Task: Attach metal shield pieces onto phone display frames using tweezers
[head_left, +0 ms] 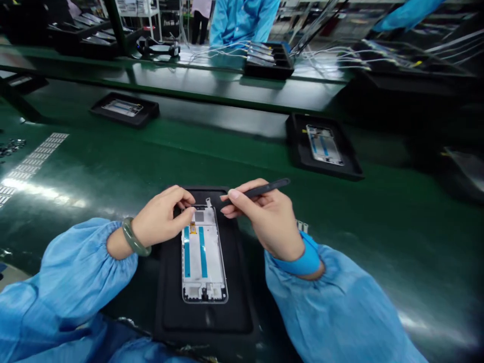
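Black tray (240,307), lower centre of the head view, holds a pale phone frame (195,257), long axis running up the picture. The left hand (161,214) is nearer, curled fingers at its top-left corner (pinching anything? cannot tell). The phone frame lies below-left of the right hand (274,217), its fingers closed around a dark pen-like tool (268,187). No writing is legible.

Smooth, glossy bench (124,166) across the frame. At lower centre, a matt, foam-like tray (206,322) under a dull, metal-looking phone frame (214,252) with smooth film-like strips (203,252). Creased cloth sleeves (86,257) at lower left and right; polished, stone-like bangle (132,237) left of centre; matt, plastic-looking tool (266,188) near centre.
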A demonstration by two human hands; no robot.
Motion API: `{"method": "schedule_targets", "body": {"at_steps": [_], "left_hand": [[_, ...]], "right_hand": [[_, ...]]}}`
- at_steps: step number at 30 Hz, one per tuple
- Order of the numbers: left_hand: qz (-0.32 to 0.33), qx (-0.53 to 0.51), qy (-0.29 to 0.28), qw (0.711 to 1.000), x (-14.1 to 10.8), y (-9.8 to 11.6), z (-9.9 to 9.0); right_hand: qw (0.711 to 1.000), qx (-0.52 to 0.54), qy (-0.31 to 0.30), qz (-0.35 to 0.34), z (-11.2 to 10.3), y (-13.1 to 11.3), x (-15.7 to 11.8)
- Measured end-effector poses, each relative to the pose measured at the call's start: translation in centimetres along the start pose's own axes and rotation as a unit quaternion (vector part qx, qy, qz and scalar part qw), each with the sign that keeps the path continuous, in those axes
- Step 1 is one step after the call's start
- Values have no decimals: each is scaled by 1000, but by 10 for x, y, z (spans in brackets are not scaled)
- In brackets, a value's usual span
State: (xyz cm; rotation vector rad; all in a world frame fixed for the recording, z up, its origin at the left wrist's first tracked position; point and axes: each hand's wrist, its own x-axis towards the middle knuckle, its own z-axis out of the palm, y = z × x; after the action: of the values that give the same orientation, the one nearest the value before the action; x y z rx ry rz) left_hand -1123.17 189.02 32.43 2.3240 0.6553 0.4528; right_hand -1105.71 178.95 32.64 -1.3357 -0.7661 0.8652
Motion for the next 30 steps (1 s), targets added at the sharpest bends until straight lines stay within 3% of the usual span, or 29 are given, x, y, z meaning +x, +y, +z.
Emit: {"method": "schedule_targets", "body": {"at_steps": [3, 6, 15, 30], "left_hand": [[101, 78, -23, 992, -13, -26, -3], [137, 100, -64, 983, -22, -38, 3], [121, 120, -81, 982, -24, -32, 10], [129, 133, -83, 979, -26, -28, 10]], "right_hand": [[1000, 7, -14, 14, 12, 16, 5], [1000, -9, -3, 26, 20, 31, 3], [993, -119, 6, 0, 19, 35, -8], [987, -158, 1, -8, 19, 36, -8]]}}
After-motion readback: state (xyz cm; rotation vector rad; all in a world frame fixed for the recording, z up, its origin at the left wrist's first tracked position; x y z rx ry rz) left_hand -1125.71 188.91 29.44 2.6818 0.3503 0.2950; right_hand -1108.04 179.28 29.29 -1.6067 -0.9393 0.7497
